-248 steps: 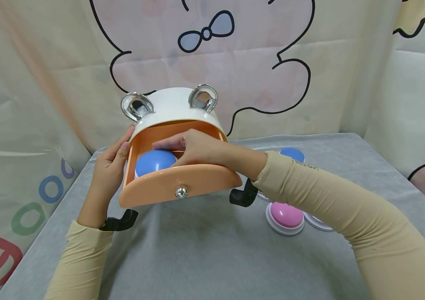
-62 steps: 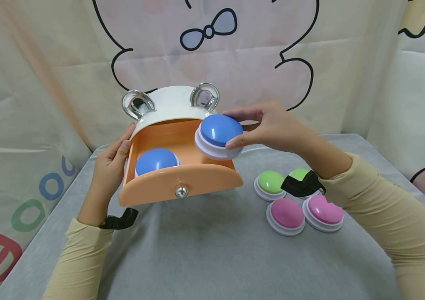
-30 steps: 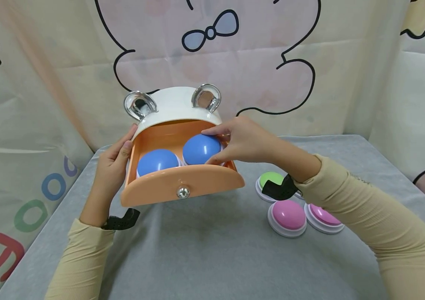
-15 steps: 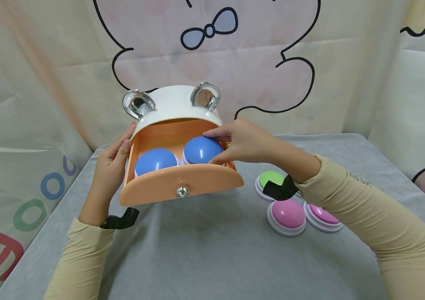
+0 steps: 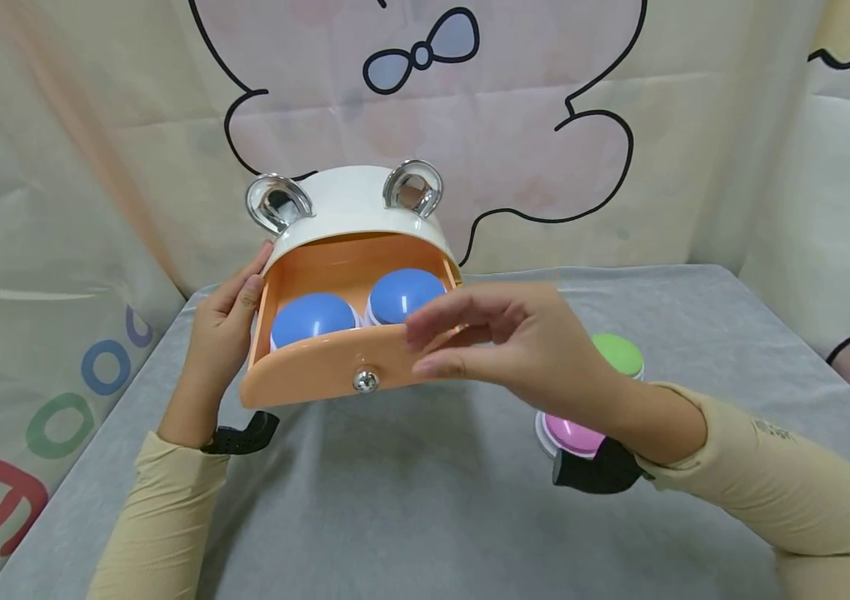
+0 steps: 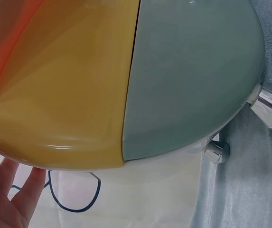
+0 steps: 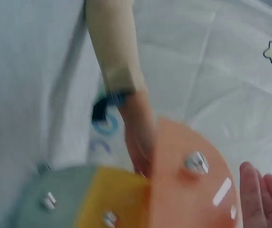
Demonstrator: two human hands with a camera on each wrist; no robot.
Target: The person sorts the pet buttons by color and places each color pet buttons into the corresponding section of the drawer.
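Nearest the viewer, the bare right hand [image 5: 526, 350] is held before the right end of an orange, plastic-looking, curved-front drawer [image 5: 308, 379]; its fingers are loosely bent and nothing is grasped. Within the drawer, a glossy blue, dome-topped, white-based button [image 5: 312, 321] is seated toward the front left corner, and a matching blue button [image 5: 406, 296] toward the right edge. Farther back, the left edge of a white, round-topped, clock-shaped case [image 5: 350, 196] is gripped by the left hand [image 5: 217, 346]. Ideally, the case is kept steady and the drawer front is not knocked. Compared with half a second earlier, the matching button is released and the right hand drawn forward.
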